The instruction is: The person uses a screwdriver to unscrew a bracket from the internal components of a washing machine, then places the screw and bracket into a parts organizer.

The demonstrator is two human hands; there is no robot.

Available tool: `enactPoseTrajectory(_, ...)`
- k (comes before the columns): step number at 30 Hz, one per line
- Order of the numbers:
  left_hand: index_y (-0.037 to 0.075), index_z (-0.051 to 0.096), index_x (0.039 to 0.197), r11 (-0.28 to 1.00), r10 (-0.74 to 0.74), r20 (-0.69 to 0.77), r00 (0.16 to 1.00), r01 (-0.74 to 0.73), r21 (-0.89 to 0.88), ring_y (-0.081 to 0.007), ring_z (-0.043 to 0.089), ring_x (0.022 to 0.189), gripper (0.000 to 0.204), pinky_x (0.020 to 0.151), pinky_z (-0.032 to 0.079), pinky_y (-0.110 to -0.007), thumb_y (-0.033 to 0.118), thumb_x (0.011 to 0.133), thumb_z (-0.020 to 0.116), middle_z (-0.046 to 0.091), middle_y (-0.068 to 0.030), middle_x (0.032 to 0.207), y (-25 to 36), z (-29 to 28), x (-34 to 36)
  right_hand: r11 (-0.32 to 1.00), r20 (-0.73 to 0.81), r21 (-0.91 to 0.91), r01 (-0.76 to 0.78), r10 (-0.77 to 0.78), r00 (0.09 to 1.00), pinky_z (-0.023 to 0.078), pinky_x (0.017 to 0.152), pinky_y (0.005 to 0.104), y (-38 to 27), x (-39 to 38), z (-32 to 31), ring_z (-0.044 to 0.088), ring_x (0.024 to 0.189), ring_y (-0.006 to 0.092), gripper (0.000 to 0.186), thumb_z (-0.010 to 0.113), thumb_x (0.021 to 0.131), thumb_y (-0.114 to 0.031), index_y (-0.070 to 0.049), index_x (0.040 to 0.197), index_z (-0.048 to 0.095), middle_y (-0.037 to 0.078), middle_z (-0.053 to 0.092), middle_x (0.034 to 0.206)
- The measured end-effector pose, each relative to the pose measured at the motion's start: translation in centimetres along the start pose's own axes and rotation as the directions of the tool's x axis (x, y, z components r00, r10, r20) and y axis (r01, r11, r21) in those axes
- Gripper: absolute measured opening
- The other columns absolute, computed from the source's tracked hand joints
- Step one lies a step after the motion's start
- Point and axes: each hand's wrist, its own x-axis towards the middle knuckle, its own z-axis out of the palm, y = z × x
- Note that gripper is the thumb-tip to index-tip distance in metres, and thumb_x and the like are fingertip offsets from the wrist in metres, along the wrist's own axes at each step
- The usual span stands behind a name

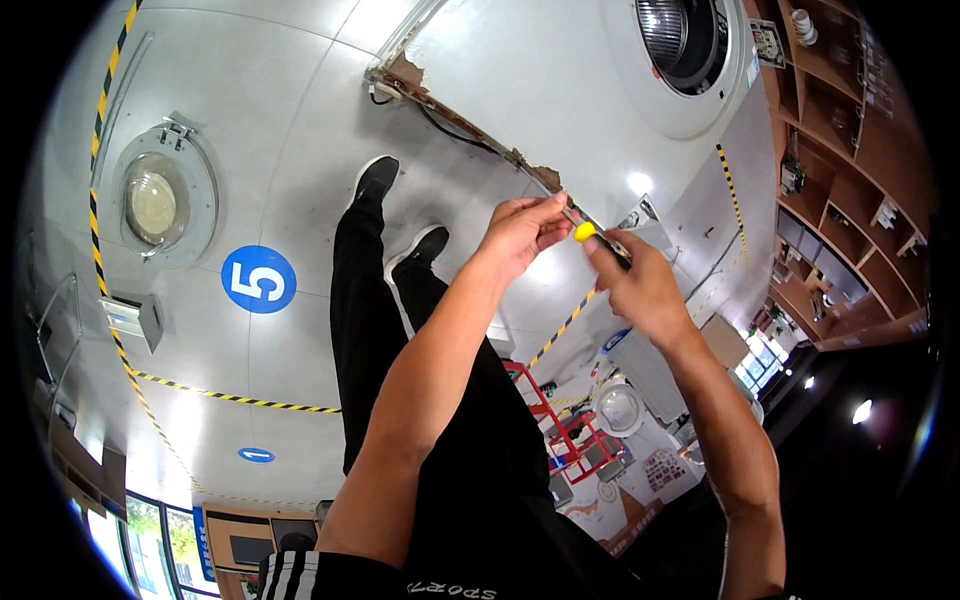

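Observation:
My right hand [635,285] is closed round a screwdriver [585,232] with a yellow and black handle. The tool points up and left toward the lower edge of a white front-loading washing machine [560,85]. Rust and flaking show along that edge, and the round drum opening [685,40] has no door on it. Close to the screwdriver's front end, my left hand [520,232] has its thumb and fingers pinched together at the machine's corner. What they pinch is too small to make out. Exactly where the screwdriver's tip sits is hidden by my fingers.
On the grey floor at left lies a detached round washing machine door [155,197]. A dark cable [450,132] runs beneath the machine's edge. Yellow-black tape [240,402] marks the floor. A red frame [570,430] stands lower right, and wooden shelves [850,225] line the right side.

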Motion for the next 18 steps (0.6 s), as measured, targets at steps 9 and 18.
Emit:
enactPoseTrajectory(9,0.001,0.059,0.098,0.992,-0.042,0.265,0.963,0.072,-0.104,-0.0156,0.061,0.087,0.021,0.078,0.051,-0.027,0.020,0.092,0.055,0.064,-0.0091,0.094,0.9,-0.2,-1.0,0.583,0.184,-0.760,0.286,-0.229,0.956,0.050,0.051,0.0406,-2.0,-0.1,0.2,0.062,0.055,0.0316,0.035,0.061,0.081,-0.022,-0.002,0.108,0.052,0.015,0.060,0.066)
enactPoseTrajectory(18,0.000,0.058,0.092,0.999,-0.005,0.097,0.995,0.000,0.046,-0.0163,0.063,0.083,0.024,0.076,0.052,-0.027,0.024,0.088,0.061,0.064,-0.0104,0.089,0.2,-0.2,-0.4,0.554,0.391,0.493,-0.671,0.547,0.740,0.032,0.037,0.0278,-1.9,1.0,-0.7,0.045,0.040,0.0124,0.032,0.056,0.087,-0.027,0.002,0.100,0.056,0.009,0.057,0.067)
